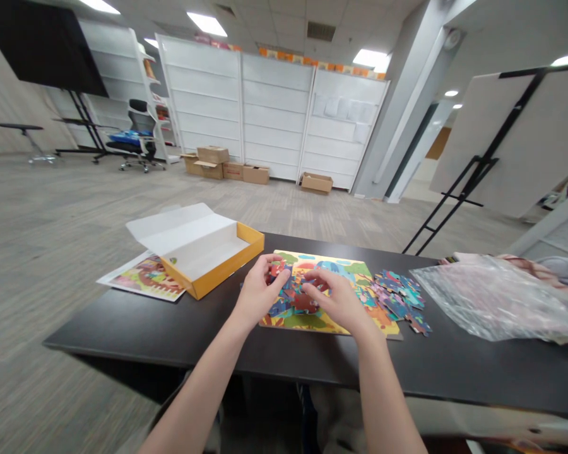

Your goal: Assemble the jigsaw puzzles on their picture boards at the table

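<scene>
A bright yellow puzzle board (288,321) with animal and plant pictures lies on the black table in front of me. Colourful jigsaw pieces (305,302) sit in a cluster on its left half, between my hands. My left hand (259,287) is closed at the cluster's left, with a red-and-blue puzzle piece (278,271) between thumb and fingers. Over the middle of the board is my right hand (336,295), its fingers curved and apart, close above the pieces; no piece shows in it. More loose jigsaw pieces (400,299) lie piled at the board's right edge.
An open yellow box (218,272) with a white flap stands at the table's left, partly over a picture sheet (144,277). Clear plastic bags (497,296) with cloth lie on the right. Beyond the table are cardboard boxes (211,162) and an office chair (137,135).
</scene>
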`<state>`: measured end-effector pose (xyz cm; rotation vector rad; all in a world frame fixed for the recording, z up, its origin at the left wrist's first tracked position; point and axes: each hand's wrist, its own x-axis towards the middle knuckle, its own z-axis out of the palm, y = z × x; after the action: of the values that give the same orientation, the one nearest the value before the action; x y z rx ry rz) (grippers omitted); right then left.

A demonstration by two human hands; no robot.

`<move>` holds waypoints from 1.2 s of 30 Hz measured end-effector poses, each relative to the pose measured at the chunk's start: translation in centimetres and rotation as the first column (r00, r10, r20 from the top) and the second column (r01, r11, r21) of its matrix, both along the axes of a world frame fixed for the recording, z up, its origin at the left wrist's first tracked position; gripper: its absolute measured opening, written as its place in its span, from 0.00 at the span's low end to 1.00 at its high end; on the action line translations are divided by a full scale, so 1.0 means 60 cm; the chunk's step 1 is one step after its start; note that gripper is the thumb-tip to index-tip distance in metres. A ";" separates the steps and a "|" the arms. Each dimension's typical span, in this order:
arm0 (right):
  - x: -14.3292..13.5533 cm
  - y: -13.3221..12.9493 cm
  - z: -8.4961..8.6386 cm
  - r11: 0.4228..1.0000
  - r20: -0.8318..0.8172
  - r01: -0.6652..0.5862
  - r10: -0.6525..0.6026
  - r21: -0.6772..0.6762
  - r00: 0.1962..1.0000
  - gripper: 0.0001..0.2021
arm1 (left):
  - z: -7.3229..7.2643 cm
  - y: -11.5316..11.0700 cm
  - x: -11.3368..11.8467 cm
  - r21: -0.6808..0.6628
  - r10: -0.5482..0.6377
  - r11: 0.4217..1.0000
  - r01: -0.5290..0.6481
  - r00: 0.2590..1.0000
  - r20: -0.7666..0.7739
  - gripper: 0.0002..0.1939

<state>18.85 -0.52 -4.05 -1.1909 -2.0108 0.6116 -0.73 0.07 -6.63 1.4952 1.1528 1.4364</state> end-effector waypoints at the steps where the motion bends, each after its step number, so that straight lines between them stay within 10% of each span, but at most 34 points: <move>1: -0.006 -0.003 0.001 0.999 -0.040 -0.019 0.017 -0.030 0.999 0.10 | 0.002 -0.001 -0.002 -0.006 0.005 1.000 -0.005 1.000 -0.011 0.19; 14: -0.003 0.003 -0.011 0.987 -0.282 -0.010 -0.036 -0.162 0.959 0.17 | 0.028 -0.019 0.012 -0.116 -0.268 0.951 0.286 0.951 0.152 0.23; 20: 0.057 0.022 -0.028 0.952 -0.134 0.287 -0.299 -0.104 0.945 0.18 | 0.030 -0.012 -0.024 -0.068 -0.155 0.988 0.141 0.951 -0.269 0.24; 25: 0.083 0.025 -0.039 0.913 -0.051 0.399 -0.404 -0.086 0.913 0.20 | 0.013 -0.024 -0.022 0.005 -0.122 0.986 0.165 0.751 -0.648 0.24; 36: 0.102 0.021 -0.034 0.893 -0.052 0.441 -0.447 -0.094 0.893 0.20 | 0.042 -0.044 -0.047 -0.085 -0.140 0.988 0.130 0.507 -0.851 0.30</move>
<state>24.95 0.75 -6.07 -1.5901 -1.5844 0.4957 -3.57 -2.56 -4.10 2.3412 1.5286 0.4859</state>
